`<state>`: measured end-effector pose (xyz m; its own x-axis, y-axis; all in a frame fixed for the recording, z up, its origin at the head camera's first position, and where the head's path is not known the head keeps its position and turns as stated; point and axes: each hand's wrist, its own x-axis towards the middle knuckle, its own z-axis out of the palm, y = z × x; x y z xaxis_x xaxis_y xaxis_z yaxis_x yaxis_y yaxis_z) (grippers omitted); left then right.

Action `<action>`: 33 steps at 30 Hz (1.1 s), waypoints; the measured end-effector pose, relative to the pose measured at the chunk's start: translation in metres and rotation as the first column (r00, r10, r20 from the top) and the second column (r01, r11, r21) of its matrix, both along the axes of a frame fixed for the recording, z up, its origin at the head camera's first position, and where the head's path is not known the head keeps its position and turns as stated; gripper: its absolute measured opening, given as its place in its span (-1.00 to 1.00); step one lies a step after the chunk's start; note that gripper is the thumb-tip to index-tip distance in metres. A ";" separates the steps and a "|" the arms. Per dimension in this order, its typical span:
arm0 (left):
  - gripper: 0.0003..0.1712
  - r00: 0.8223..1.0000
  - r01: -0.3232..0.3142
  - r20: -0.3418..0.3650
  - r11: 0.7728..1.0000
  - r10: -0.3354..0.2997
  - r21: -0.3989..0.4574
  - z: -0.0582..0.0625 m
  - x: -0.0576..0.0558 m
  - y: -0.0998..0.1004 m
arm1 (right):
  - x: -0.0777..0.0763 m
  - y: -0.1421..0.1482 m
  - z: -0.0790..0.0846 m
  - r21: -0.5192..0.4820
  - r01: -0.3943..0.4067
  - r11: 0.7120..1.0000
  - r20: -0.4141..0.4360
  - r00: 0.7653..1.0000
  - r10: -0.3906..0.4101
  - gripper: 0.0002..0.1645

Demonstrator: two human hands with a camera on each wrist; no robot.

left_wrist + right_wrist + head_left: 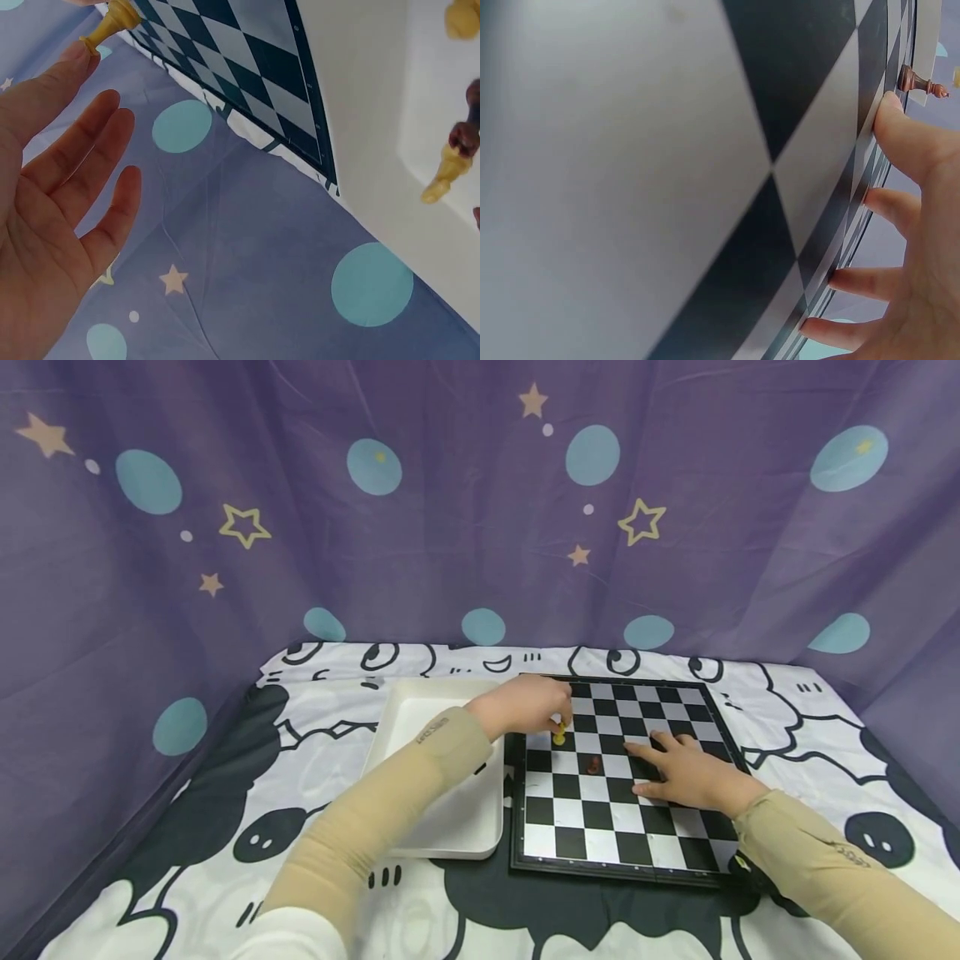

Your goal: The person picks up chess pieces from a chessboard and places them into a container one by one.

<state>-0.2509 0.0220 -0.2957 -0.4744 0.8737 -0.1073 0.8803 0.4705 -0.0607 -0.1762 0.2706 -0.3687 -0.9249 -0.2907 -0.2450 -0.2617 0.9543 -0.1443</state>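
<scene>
My left hand (525, 704) pinches a yellow chess piece (558, 735) between thumb and fingertips, over the left side of the chessboard (582, 814). In the left wrist view the yellow piece (111, 24) shows at the thumb tip, and the other fingers of that hand (60, 172) are loosely spread. A reddish-brown chess piece (595, 765) stands on the board, right of and nearer than the yellow one. Spread fingers of my right hand (686, 774) rest on the board's right half; in the right wrist view the brown piece (922, 81) stands beyond its thumb.
Left of the board lies a white tray (450, 852), partly covered by the left forearm. Inside it, the left wrist view shows yellow chess pieces (450, 171) and brown ones (465, 139). A cartoon-print cloth (408, 918) covers the table, and a purple curtain (480, 527) hangs behind.
</scene>
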 end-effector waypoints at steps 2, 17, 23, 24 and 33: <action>-0.77 1.000 0.015 -0.003 1.000 -0.015 0.018 0.001 0.000 -0.002 | 0.000 0.000 0.000 -0.002 -0.003 1.000 -0.002 1.000 0.003 -0.02; -0.82 0.998 0.043 -0.057 0.998 -0.040 0.051 0.009 0.005 -0.027 | 0.002 0.002 -0.004 -0.004 -0.012 1.000 -0.007 1.000 0.012 -0.02; -0.80 0.999 0.023 -0.040 0.995 -0.019 0.095 0.011 0.007 -0.047 | 0.001 0.002 -0.002 -0.001 -0.016 1.000 -0.011 1.000 0.016 -0.02; -0.80 0.999 0.017 -0.043 0.995 -0.013 0.098 0.011 0.007 -0.051 | 0.001 0.002 -0.002 -0.001 -0.018 1.000 -0.012 1.000 0.018 -0.03; -0.91 0.994 -0.007 -0.106 0.993 0.020 0.115 0.013 0.006 -0.081 | 0.000 0.003 0.000 0.002 -0.022 1.000 -0.021 1.000 0.023 -0.02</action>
